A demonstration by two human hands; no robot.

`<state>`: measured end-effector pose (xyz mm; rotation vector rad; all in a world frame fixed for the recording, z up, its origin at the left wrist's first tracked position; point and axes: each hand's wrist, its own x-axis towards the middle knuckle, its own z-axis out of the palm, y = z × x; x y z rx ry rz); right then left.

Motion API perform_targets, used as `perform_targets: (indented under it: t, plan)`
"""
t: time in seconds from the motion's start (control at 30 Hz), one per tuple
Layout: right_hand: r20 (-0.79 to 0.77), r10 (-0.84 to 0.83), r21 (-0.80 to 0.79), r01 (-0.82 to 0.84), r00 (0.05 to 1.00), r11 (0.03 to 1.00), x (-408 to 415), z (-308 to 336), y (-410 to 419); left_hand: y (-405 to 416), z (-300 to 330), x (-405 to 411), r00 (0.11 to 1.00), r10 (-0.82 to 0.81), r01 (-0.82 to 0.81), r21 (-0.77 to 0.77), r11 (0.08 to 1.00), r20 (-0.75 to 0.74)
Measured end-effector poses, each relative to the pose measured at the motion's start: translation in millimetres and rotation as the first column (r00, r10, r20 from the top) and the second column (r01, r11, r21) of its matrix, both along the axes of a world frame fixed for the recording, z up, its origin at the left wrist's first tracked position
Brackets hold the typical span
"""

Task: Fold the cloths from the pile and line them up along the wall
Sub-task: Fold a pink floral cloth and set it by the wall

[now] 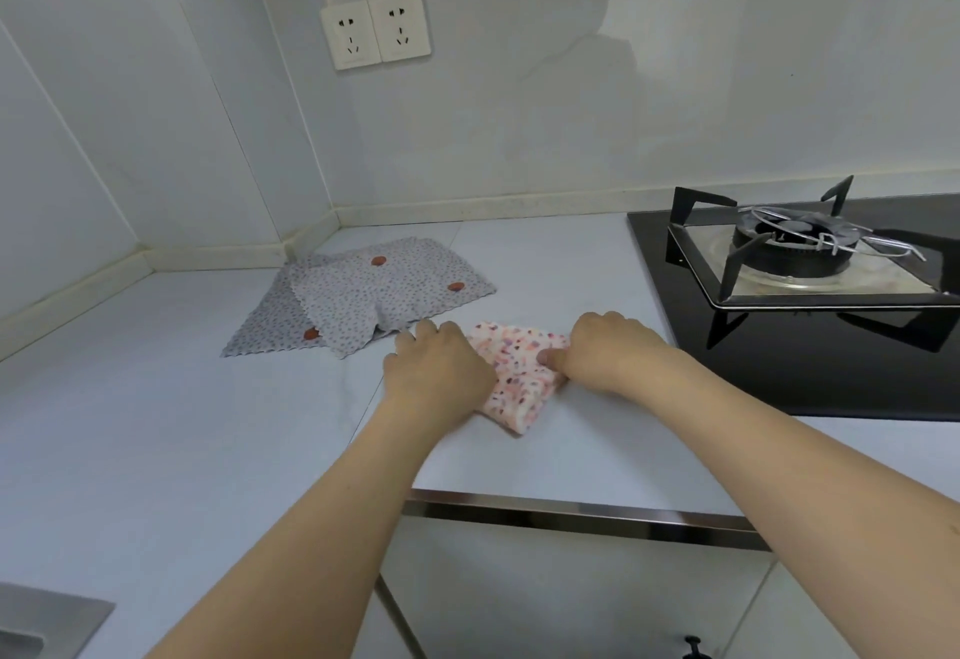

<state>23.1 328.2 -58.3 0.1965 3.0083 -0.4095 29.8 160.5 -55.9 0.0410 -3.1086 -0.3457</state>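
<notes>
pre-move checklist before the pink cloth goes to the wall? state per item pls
1. Pink cloth folded compact: ok, it lies as a small thick bundle on the counter.
2. Both hands on it: ok, left hand covers its left side and right hand grips its right edge.
3. Fold edges aligned: cannot tell, the hands cover most of it.
4. Space along the back wall: ok, the counter strip between the grey cloths and the stove is bare.
5. Pile finished: not ok, the grey cloths lie unfolded, overlapping near the corner.
6. Cloth apart from the stove: ok, there is bare counter between them.
</notes>
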Motion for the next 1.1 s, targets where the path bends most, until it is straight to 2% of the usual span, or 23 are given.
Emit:
perform_targets:
  t: [0.07,0.13,0.17,0.2,0.27,0.3,0.33,0.37,0.43,0.47,0.5,0.6,0.67,0.73,0.8,0.9,1.0,1.1]
  plan:
    - [0.002,0.035,-0.068,-0.035,0.999,0.997,-1.4,-1.0,2.8,-3.3,2.3,-11.8,0.997,0.001,-0.009,0.100,0.995,0.081]
    - [-0.066,0.041,-0.246,-0.056,0.997,0.968,-0.7,-1.6,8.6,-6.9,5.8,-21.6,0.989,-0.004,-0.029,0.224,0.974,0.148]
    - [-0.114,0.033,-0.376,-0.074,0.993,0.924,1.2,-2.0,11.5,-9.1,8.6,-22.6,0.985,-0.010,-0.035,0.256,0.966,0.172]
    - [-0.143,0.017,-0.528,-0.091,0.990,0.844,3.9,-1.7,13.3,-11.1,10.7,-22.8,0.983,-0.020,-0.032,0.276,0.961,0.184]
    - [-0.151,-0.011,-0.800,-0.116,0.988,0.589,9.9,0.7,13.9,-15.6,14.9,-21.0,0.982,-0.045,-0.022,0.344,0.939,0.186]
    - [-0.142,-0.018,-0.882,-0.119,0.990,0.456,13.1,3.8,12.6,-18.3,16.7,-18.8,0.982,-0.056,-0.025,0.417,0.909,0.181]
    - [-0.134,-0.021,-0.930,-0.118,0.991,0.349,16.5,7.9,11.1,-21.3,19.6,-14.9,0.980,-0.069,-0.042,0.526,0.849,0.189]
    - [-0.137,-0.029,-0.950,-0.123,0.990,0.287,20.0,13.3,9.5,-24.2,22.5,-11.2,0.974,-0.089,-0.070,0.655,0.753,0.206]
    - [-0.165,-0.052,-0.963,-0.149,0.985,0.226,28.0,26.0,6.3,-29.0,25.7,-2.8,0.956,-0.185,-0.118,0.875,0.470,0.228]
    - [-0.180,-0.063,-0.966,-0.164,0.982,0.200,32.8,33.0,4.8,-29.7,26.9,2.3,0.954,-0.214,-0.130,0.933,0.337,0.211]
    - [-0.189,-0.073,-0.969,-0.174,0.979,0.178,38.3,40.0,3.3,-28.4,28.3,7.7,0.961,-0.208,-0.132,0.961,0.243,0.184]
    - [-0.200,-0.133,-0.973,-0.181,0.971,0.143,55.8,60.1,0.4,-16.4,38.6,27.4,0.987,-0.131,-0.076,0.987,0.143,0.095]
    - [-0.194,-0.202,-0.979,-0.177,0.960,0.101,67.5,72.0,-0.6,-6.2,48.5,42.4,0.998,-0.070,0.005,0.988,0.155,0.006]
    - [-0.138,-0.276,-0.990,-0.127,0.951,0.055,80.0,79.0,-2.1,4.2,60.6,58.0,0.993,0.018,0.112,0.967,0.230,-0.119]
    - [-0.036,-0.319,-0.997,-0.011,0.947,0.082,92.9,80.3,-8.2,12.7,68.1,71.4,0.960,0.090,0.225,0.921,0.317,-0.265]
    - [-0.023,-0.414,-0.962,0.092,0.910,0.256,99.3,70.2,-15.5,23.0,69.9,81.5,0.921,0.107,0.302,0.860,0.411,-0.374]
    - [-0.161,-0.481,-0.920,0.046,0.862,0.390,92.4,64.0,-12.7,29.0,64.7,78.8,0.899,0.094,0.324,0.795,0.512,-0.427]
    - [-0.285,-0.478,-0.866,-0.008,0.831,0.500,71.8,58.7,-5.6,35.6,58.6,61.3,0.875,0.122,0.330,0.762,0.557,-0.468]
